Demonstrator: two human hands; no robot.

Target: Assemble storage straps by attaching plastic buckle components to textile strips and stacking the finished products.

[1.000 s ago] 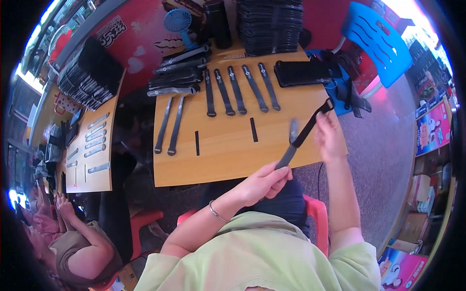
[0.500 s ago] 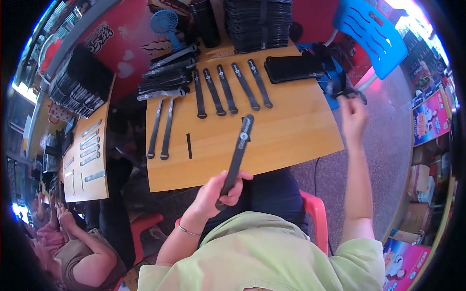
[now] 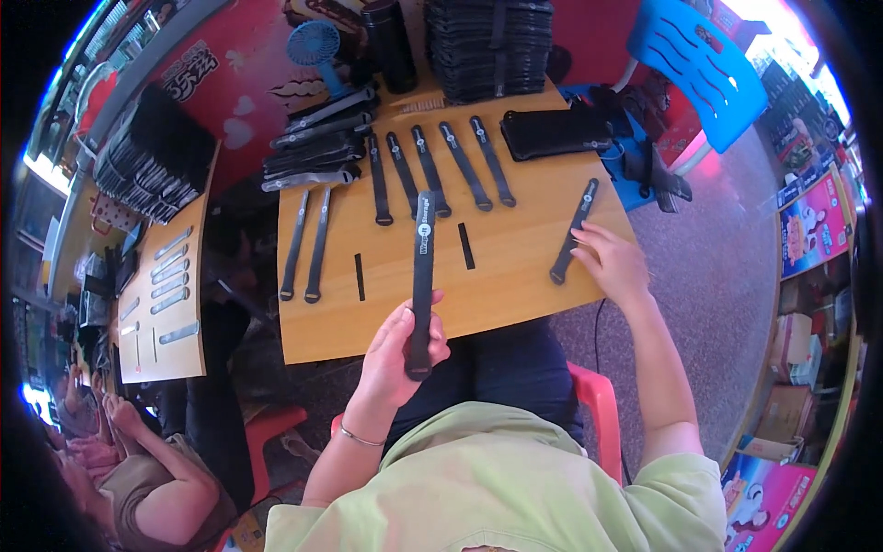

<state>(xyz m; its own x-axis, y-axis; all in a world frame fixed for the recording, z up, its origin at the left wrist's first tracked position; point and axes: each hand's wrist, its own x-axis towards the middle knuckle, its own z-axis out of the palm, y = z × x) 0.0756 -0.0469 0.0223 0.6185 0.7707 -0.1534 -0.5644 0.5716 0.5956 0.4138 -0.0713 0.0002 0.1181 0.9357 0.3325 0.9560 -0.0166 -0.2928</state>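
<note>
My left hand grips a black strap, held nearly upright above the near edge of the table with its printed face up. At the table's right side my right hand has its fingers closed on a second black strap, tilted over the wood. Several like straps lie side by side in a row across the far middle of the table. Two more are laid out at the left, beside a pile of bundled straps.
On the wooden table are two narrow black strips. A tall black stack, a dark cylinder, a blue fan and a black pouch stand or lie at the back. A blue chair is beyond the right corner; another person sits left.
My right hand has come from beside the blue chair to the table's right side, where a strap now shows at its fingers. My left hand's strap has turned more upright and shifted left.
</note>
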